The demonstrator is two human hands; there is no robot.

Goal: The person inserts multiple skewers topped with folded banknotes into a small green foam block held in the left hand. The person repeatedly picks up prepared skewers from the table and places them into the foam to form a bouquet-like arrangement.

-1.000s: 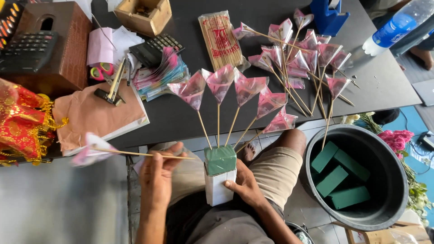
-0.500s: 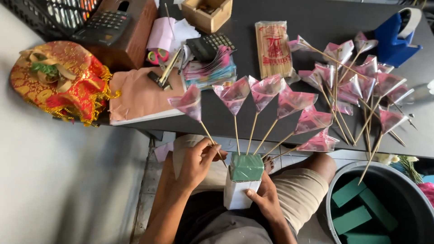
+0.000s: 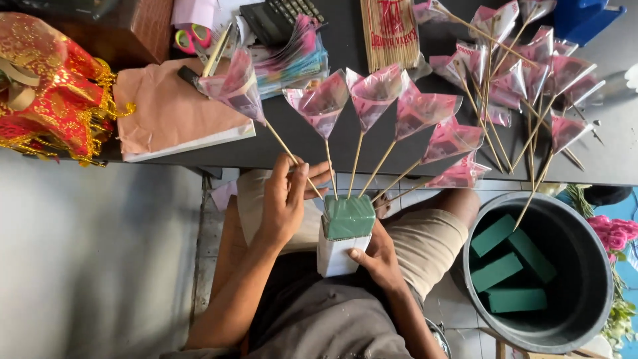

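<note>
A green foam block (image 3: 349, 217) sits in a white box (image 3: 334, 256) on my lap. Several wooden sticks topped with pink folded-paper cones (image 3: 372, 90) stand stuck in the foam and fan outward. My left hand (image 3: 287, 197) pinches the leftmost stick (image 3: 282, 143), whose lower end meets the foam's left edge; its pink cone (image 3: 234, 85) leans up to the left. My right hand (image 3: 380, 256) grips the white box from the right and below.
More pink cones on sticks (image 3: 525, 63) lie on the dark table (image 3: 312, 149) at right. A pack of skewers (image 3: 389, 26), a stack of pink notes (image 3: 292, 60), a calculator, a brown pad and a red-gold ornament (image 3: 46, 93) lie there too. A grey bucket (image 3: 585, 319) holds green foam bricks.
My left hand carried a pink cone stick in from the left and brought its lower end to the foam block. The view shifted left and closer. My right hand stays on the box.
</note>
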